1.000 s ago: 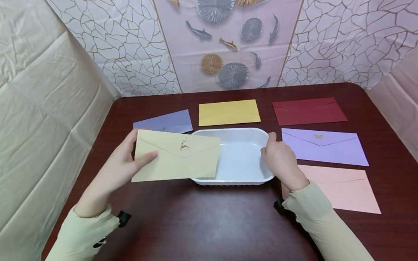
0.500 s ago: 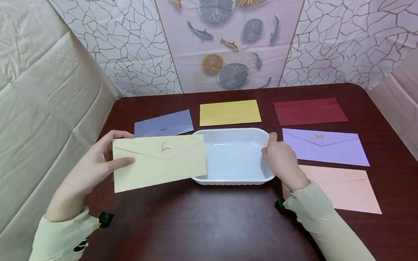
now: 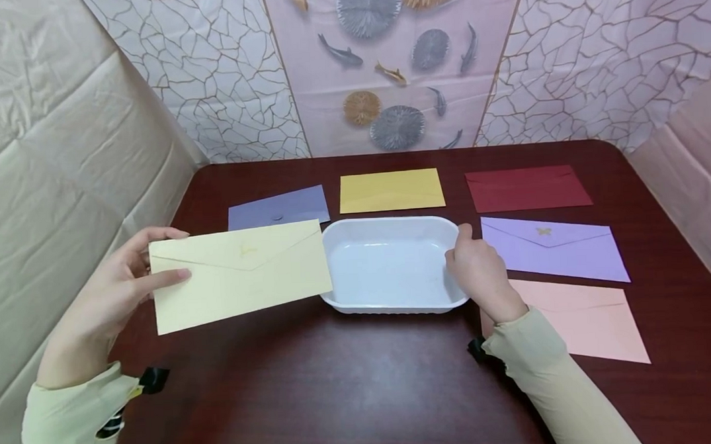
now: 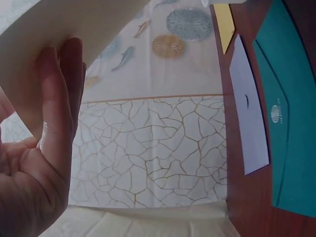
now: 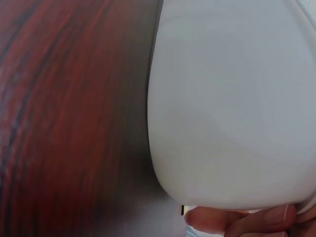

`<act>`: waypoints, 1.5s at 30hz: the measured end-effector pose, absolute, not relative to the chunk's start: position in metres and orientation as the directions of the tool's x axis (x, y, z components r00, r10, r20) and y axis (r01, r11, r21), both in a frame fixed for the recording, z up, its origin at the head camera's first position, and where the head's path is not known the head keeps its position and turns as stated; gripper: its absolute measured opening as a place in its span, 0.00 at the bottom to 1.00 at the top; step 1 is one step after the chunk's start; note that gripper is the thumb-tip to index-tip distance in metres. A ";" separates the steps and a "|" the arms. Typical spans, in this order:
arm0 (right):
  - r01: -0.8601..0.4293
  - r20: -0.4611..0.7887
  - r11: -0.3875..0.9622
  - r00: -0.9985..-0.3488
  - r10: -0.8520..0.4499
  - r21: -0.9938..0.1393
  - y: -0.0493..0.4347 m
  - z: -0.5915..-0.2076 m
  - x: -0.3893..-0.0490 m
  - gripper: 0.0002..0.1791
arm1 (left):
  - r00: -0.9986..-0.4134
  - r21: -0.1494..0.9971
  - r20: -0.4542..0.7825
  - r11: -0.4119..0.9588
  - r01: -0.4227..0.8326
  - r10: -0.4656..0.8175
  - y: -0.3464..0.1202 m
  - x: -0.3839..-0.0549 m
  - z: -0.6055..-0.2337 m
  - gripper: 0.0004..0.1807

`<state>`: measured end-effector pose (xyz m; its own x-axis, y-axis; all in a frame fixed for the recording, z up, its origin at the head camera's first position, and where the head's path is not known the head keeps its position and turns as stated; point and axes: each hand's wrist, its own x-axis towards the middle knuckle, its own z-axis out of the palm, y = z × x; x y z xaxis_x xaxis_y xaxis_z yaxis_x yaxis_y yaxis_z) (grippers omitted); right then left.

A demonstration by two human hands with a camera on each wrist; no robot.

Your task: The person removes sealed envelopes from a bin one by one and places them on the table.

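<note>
My left hand (image 3: pixel 110 282) pinches a cream envelope (image 3: pixel 245 280) by its left end, thumb on the flap side and fingers behind. The envelope is held up left of a white plastic tray (image 3: pixel 393 273), its right end overlapping the tray's left rim in the head view. My right hand (image 3: pixel 479 273) grips the right rim of the tray, with fingertips (image 5: pixel 276 215) at its edge in the right wrist view. The tray holds nothing. Hidden from the head view behind the cream envelope, a teal envelope (image 4: pixel 289 113) lies on the table in the left wrist view.
Around the tray on the dark wooden table (image 3: pixel 362 380) lie a blue-grey envelope (image 3: pixel 277 209), a yellow envelope (image 3: pixel 392 190), a dark red envelope (image 3: pixel 527 188), a lilac envelope (image 3: pixel 553 250) and a pink envelope (image 3: pixel 592 321). Fabric walls enclose the table's back and sides.
My left hand has carried the cream envelope leftward, away from over the tray, uncovering more of the tray's inside. The right hand and tray have stayed in place.
</note>
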<state>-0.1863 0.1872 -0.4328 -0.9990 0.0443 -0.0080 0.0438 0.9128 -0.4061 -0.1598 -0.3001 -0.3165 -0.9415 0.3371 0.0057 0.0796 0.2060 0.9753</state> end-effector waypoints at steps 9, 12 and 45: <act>0.059 -0.030 0.909 -0.998 0.051 -0.412 0.190 -0.432 -0.185 0.19 | -0.912 0.953 -0.019 0.282 0.107 0.410 -0.291 -0.155 -0.327 0.26; 0.059 -0.034 0.908 -0.998 0.049 -0.414 0.190 -0.431 -0.184 0.19 | -0.898 0.957 -0.043 0.276 0.089 0.438 -0.289 -0.152 -0.334 0.26; 0.015 0.022 0.912 -0.999 0.027 -0.409 0.186 -0.434 -0.185 0.18 | -0.791 0.936 -0.295 0.330 -0.125 0.536 -0.279 -0.142 -0.392 0.24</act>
